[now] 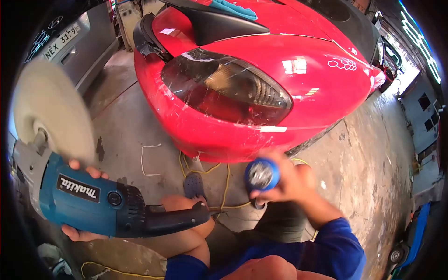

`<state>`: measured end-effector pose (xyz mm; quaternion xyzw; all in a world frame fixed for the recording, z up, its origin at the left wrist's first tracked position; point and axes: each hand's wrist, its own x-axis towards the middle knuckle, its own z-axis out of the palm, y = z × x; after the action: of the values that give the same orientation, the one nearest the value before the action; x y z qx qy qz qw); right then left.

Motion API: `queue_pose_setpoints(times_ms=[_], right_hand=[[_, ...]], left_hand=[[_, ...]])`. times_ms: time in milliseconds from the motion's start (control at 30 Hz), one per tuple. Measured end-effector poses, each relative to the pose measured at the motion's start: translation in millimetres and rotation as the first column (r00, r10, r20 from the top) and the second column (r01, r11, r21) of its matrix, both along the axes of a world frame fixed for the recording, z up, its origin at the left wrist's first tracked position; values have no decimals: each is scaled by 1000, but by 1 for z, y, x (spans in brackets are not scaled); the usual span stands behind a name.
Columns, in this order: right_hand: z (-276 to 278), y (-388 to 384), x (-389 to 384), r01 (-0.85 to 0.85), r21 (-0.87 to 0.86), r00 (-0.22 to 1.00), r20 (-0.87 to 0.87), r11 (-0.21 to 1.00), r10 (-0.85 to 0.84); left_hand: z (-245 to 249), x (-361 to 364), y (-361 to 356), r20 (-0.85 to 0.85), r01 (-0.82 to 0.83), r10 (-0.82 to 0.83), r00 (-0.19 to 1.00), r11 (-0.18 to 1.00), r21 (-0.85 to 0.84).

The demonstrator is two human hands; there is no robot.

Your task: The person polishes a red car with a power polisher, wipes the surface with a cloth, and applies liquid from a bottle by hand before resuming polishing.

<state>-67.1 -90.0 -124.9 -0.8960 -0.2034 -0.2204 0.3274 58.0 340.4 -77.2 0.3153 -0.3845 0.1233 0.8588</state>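
Note:
My left hand (84, 233) is wrapped round the body of a teal and black Makita polisher (88, 200), fingers showing above and below it. A round off-white polishing pad (53, 109) on its head stands tilted up at the far left, its edge blurred. My right hand (291, 179) grips a small blue round container (262, 175) with a whitish, smeared-looking top turned towards me. Just beyond it stands the red car's bumper (200, 135), with a cloudy, streaked headlight (228, 86) above. Neither the pad nor the container touches the car.
A yellow cord (227, 182) winds over the concrete floor (364, 186) near my sandalled foot (193, 184). A teal cloth (233, 9) lies on the red car. At the upper left stands a grey vehicle (95, 42); something blue with a wheel (417, 238) is at the lower right.

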Motion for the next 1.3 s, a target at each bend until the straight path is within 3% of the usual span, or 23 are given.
queue_pose_setpoints(times_ms=[33,67,133,167,233,267,300,400,467,600,667,767,900,1167,1300], right_hand=[[49,-9,-2,76,-220,997,-10,973,-80],[87,-15,-4,212,-466,977,81,859,-198],[135,-33,15,312,-787,949,236,532,-208],[149,-47,27,334,-857,941,276,393,-197],[180,-76,47,397,-918,912,391,24,-126],[202,-81,54,427,-904,892,424,-15,-158],[230,-86,61,479,-876,877,474,58,-73],[261,-68,77,648,-749,758,651,-138,31],[242,-60,89,500,-846,864,503,-184,33],[255,-50,111,578,-777,803,596,-247,2],[238,-53,120,458,-863,878,476,-213,-40],[235,-50,127,507,-841,856,517,-191,-6],[228,-47,135,510,-836,858,511,-203,51],[216,-45,144,495,-847,864,504,-191,2],[216,-46,145,485,-852,868,496,-199,-11]], left_hand=[[8,-3,-9,43,37,-37,998,999,-2],[16,-11,-21,26,25,-24,999,999,-30],[23,-18,-37,-12,-17,16,1000,998,-60],[23,-19,-40,-36,-47,45,998,997,-59],[22,-16,-48,-51,-55,51,997,996,-74],[20,-13,-54,-84,-95,89,993,993,-76],[18,-10,-60,-117,-135,126,985,988,-75],[7,6,-70,-121,-245,235,964,967,-70],[-3,21,-74,-102,-308,297,949,945,-109],[-23,45,-78,-165,-398,379,910,913,-95],[-22,56,-74,-208,-434,416,885,899,-49],[-26,65,-65,-256,-351,343,904,936,16],[-38,80,-42,-190,-198,202,961,979,40],[-56,89,-35,-108,-149,147,983,989,-9],[-47,80,-40,-165,-172,171,971,985,8]])
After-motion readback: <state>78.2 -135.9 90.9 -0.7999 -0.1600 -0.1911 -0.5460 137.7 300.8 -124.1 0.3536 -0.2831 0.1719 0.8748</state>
